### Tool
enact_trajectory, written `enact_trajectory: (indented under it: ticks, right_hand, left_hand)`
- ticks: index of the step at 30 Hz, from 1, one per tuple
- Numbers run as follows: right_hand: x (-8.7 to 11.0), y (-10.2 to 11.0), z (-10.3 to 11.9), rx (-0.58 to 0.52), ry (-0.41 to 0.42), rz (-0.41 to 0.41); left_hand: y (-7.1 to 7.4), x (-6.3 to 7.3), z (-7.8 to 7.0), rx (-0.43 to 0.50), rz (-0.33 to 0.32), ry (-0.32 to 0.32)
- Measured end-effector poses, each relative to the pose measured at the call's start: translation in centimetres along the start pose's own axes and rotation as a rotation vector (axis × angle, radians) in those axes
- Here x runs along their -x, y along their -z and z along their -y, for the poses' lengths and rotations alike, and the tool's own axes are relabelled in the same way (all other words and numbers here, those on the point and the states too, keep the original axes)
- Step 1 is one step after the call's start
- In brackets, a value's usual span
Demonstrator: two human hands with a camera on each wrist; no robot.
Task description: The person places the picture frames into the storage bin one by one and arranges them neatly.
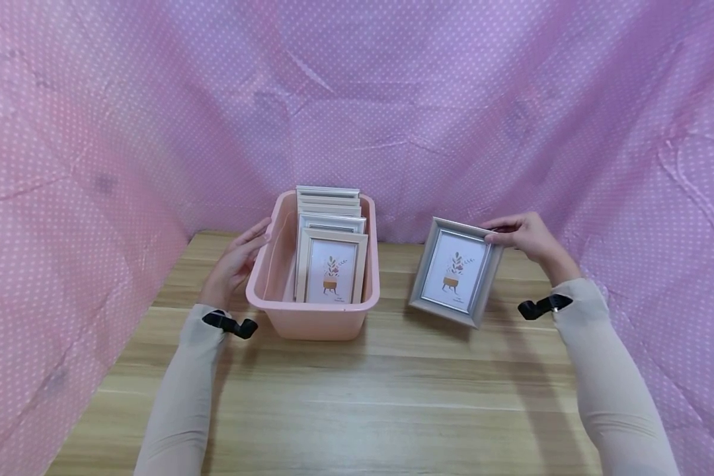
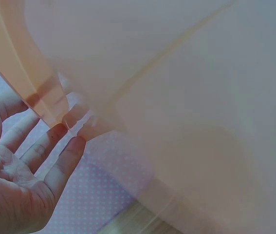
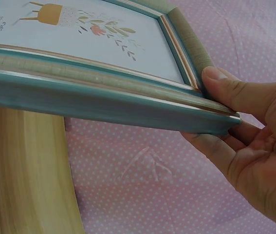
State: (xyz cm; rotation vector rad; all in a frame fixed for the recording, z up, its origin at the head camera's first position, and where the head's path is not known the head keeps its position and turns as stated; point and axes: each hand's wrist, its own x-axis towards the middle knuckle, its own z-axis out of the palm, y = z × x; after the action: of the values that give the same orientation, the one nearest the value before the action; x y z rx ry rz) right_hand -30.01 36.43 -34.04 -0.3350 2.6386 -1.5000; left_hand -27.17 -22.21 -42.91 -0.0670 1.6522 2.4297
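Observation:
My right hand [image 1: 531,242] pinches a grey picture frame [image 1: 454,272] by its upper right corner. In the right wrist view the thumb [image 3: 218,78] lies on the frame's front and the fingers go behind it. The frame leans, its plant print facing me; whether its lower edge touches the table I cannot tell. At the left, my left hand [image 1: 236,259] touches the outside of a pink plastic basin [image 1: 315,324] near its rim, fingers fairly straight. Inside the basin several picture frames stand in a row, the foremost a beige frame [image 1: 361,268] with a similar print.
The basin and frame stand over a wood-grain table [image 1: 393,410], whose far edge meets a pink dotted cloth [image 1: 404,99]. That cloth hangs behind and along both sides. A gap of table separates the basin from the grey frame.

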Motion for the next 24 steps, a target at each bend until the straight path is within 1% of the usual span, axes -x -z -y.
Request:
enact_trajectory:
  ticks: [4, 8, 13, 16, 19, 21, 24]
  right_hand:
    - [-0.3, -0.1, 0.9, 0.011, -0.022, -0.034]
    - [-0.6, -0.2, 1.6, 0.037, -0.028, -0.048]
    - [-1.1, -0.3, 2.3, 0.037, 0.016, -0.053]
    - [-1.3, -0.4, 2.8, 0.011, 0.037, -0.058]
    - [-1.3, -0.4, 3.4, -0.013, 0.046, -0.056]
    - [-1.4, -0.4, 3.8, -0.024, 0.048, -0.054]
    - [-1.5, -0.2, 4.1, -0.026, 0.054, -0.05]
  left_hand:
    - [0.0, 0.1, 0.0, -0.013, 0.0, -0.003]
    - [0.2, 0.1, 0.1, -0.005, 0.022, -0.013]
    - [0.2, 0.1, 0.3, 0.004, 0.034, -0.02]
    - [0.1, 0.0, 0.3, 0.005, 0.016, -0.018]
    - [0.1, 0.0, 0.3, 0.028, 0.013, -0.016]
    - [0.1, 0.0, 0.3, 0.016, 0.008, -0.022]
    - [0.1, 0.1, 0.2, 0.005, 0.022, -0.027]
